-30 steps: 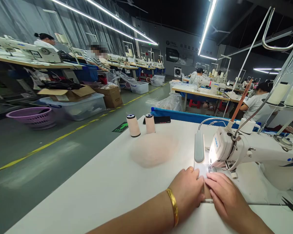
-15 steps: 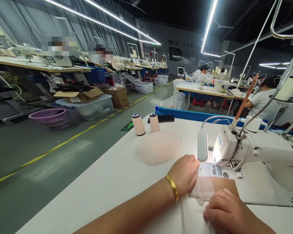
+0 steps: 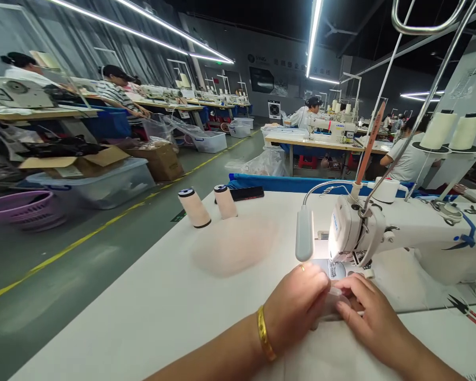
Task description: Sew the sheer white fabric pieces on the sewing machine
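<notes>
In front of the sewing machine (image 3: pixel 343 227), a piece of sheer pale fabric (image 3: pixel 333 307) lies between my two hands. My left hand (image 3: pixel 297 301), with a gold bracelet at the wrist, is closed on the fabric's left side; its fingertips are partly hidden. From the right, my right hand (image 3: pixel 371 317) grips the fabric between thumb and fingers. Both hands are just in front of the needle area, lit by a small lamp (image 3: pixel 304 233). What lies under the fabric is mostly hidden by my hands.
Two thread spools (image 3: pixel 194 208) and a phone (image 3: pixel 246 193) sit at the table's far edge. A sheer pale fabric piece (image 3: pixel 236 246) lies left of the machine. Red-handled snips (image 3: pixel 472 315) rest at right. Co-workers sit at other machines beyond the aisle.
My right hand has moved forward and inward, closer to my left hand at the fabric. The brown piece seen under the fabric is now mostly covered. The view has turned right.
</notes>
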The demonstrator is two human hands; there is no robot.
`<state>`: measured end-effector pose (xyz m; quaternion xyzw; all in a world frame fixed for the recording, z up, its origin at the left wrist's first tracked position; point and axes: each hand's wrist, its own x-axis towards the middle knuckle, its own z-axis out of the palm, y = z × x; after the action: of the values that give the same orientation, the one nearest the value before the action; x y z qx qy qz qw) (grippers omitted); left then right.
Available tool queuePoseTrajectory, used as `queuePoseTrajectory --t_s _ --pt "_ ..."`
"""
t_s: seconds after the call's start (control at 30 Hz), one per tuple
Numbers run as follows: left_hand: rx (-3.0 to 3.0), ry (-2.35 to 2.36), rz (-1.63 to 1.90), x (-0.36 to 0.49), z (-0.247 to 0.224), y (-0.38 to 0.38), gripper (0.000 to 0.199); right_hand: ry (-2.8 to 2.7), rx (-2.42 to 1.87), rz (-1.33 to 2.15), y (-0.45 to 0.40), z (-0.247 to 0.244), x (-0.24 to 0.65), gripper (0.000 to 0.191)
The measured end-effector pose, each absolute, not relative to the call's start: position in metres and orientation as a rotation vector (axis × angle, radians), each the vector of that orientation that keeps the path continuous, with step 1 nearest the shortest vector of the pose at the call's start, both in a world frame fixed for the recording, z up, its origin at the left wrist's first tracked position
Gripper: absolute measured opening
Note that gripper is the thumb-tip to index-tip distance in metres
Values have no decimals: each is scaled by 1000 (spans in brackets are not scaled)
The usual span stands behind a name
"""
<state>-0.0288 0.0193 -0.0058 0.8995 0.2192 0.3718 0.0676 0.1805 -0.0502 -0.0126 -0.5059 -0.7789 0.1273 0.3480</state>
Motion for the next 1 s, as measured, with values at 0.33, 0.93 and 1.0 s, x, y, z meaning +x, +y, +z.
queuePoseTrajectory --t_s 0.33,0.93,1.0 --pt "2766 730 1229 -24 -11 14 21 -1991 -1186 223 -50 -12 177 15" --pt "2748 653 1366 -22 -3 11 25 -1987 -1176 210 -49 -13 175 17" --pt "2752 648 1372 -22 -3 11 25 -1986 -1179 215 -49 -13 175 17"
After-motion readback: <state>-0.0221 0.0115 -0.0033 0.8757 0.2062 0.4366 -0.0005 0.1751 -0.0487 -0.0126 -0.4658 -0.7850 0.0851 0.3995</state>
